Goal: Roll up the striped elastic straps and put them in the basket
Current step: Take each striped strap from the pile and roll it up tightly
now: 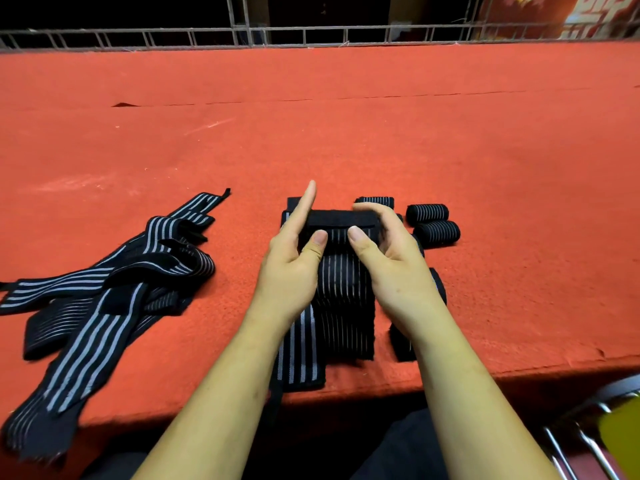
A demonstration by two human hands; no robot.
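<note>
Near the front edge of the red felt surface (346,133), a black elastic strap with grey stripes (341,271) lies partly rolled. The left hand (287,271) pinches the roll's left end with its index finger raised, and the right hand (391,261) curls round the right end. Rolled straps (427,213) lie just right of the hands, and loose striped straps (114,282) are piled toward the left.

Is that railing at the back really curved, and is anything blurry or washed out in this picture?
Head view: the wide-angle lens bows the railing and the red table edges. The light is even with no glare, and it is dark beyond the railing. The left hand, right hand and the strap they grip look slightly soft. The yellow object at bottom right is blurred.
</note>
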